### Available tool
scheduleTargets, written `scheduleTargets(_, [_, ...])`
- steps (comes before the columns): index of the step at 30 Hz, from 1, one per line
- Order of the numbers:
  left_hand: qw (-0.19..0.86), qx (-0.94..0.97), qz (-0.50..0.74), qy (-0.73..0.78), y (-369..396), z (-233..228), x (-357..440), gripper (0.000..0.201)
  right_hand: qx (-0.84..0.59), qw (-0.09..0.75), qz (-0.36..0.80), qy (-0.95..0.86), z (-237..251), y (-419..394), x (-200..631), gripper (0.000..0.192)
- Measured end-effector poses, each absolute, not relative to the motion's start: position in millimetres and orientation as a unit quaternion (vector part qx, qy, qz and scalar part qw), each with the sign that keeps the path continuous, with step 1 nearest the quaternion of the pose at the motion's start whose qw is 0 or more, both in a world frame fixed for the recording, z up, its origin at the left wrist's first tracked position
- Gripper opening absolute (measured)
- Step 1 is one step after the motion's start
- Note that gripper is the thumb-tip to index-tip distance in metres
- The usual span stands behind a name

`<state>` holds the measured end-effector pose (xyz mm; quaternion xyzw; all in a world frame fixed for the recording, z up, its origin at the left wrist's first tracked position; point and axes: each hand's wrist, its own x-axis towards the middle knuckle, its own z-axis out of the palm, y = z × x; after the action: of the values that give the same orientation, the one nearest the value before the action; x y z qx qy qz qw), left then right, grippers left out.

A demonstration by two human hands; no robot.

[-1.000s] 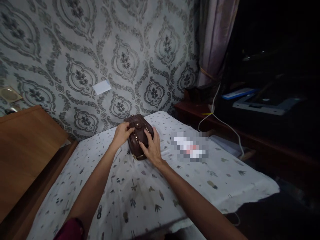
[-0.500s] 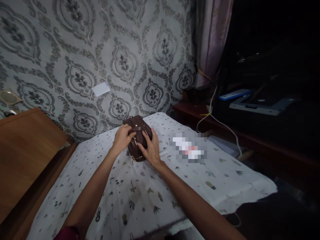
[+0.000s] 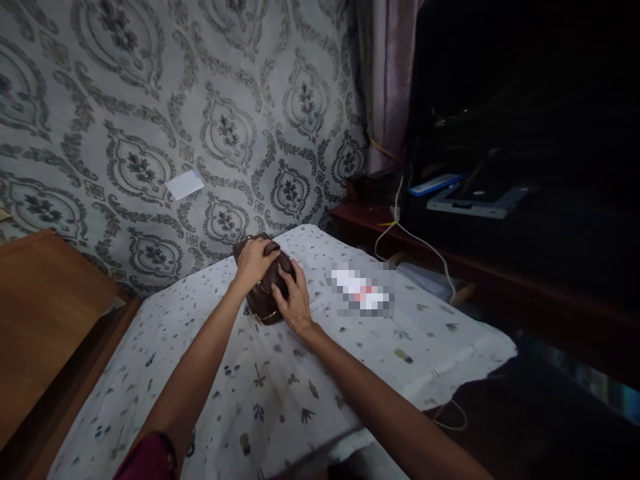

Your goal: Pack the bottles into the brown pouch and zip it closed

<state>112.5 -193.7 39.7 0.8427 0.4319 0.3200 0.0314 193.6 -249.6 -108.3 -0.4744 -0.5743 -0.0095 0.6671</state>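
Bare patterned tablecloth (image 3: 280, 393) stretches near, its edge falling off at right. Farther on, the left hand (image 3: 254, 261) curls over the brown purse (image 3: 263, 303); the right hand (image 3: 293, 301) presses flat against it. Beyond stands the wallpapered wall (image 3: 210, 120).

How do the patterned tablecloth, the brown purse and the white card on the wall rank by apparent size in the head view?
1. Patterned tablecloth, by far the largest.
2. Brown purse, partly hidden under both hands.
3. White card, smallest, though it sits farther from the camera.
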Motion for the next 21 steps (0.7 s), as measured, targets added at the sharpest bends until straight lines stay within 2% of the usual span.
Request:
scheduleTargets(4, [0.114,0.796,0.374,0.461,-179,32,114,0.021,-0.488,0.653,-0.038,-0.578,-111,-248,193,0.035])
scheduleTargets(12, [0.149,0.787,0.404,0.442,-175,23,110,0.021,-0.522,0.611,-0.085,-0.589,-108,-250,190,0.035])
scheduleTargets(21, [0.185,0.818,0.372,0.398,-182,28,99,0.023,-0.517,0.620,-0.062,-0.587,-108,-248,189,0.033])
